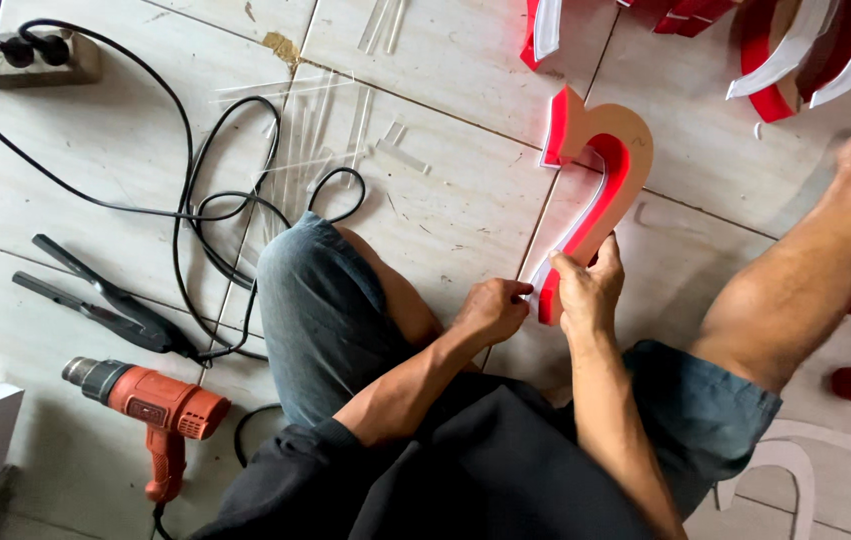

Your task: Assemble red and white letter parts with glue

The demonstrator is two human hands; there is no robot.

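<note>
Head view looks straight down on a person sitting on a tiled floor [95, 150] with knees bent and spread. Between the knees lies a hook-shaped sign letter [600, 190], red along its walls and pale tan on its flat face. Its long axis runs on a diagonal from the lower left, near the hands, up to the right, where the curved top bends over and points back to the left. The lower end of the letter is at the hands; the curved end is farthest from the body.

Right hand [588, 290] reaches forward from a straight forearm and grips the lower stem of the letter, fingers wrapped around its outer edge and thumb on the near side, clamped on it. Left hand [490, 310] comes in from a bent elbow across the left thigh, knuckles up, fingers curled together and pinched against the letter's lower tip, just beside the right hand.

On the floor to the left lie an orange heat gun [155, 405], a dark pair of tongs [105, 295], a tangle of black cable [195, 190] and a power strip [25, 55] in the far corner. Clear plastic strips [345, 120] are scattered beyond the left knee. More red and white letters [795, 50] lie at the top right.
</note>
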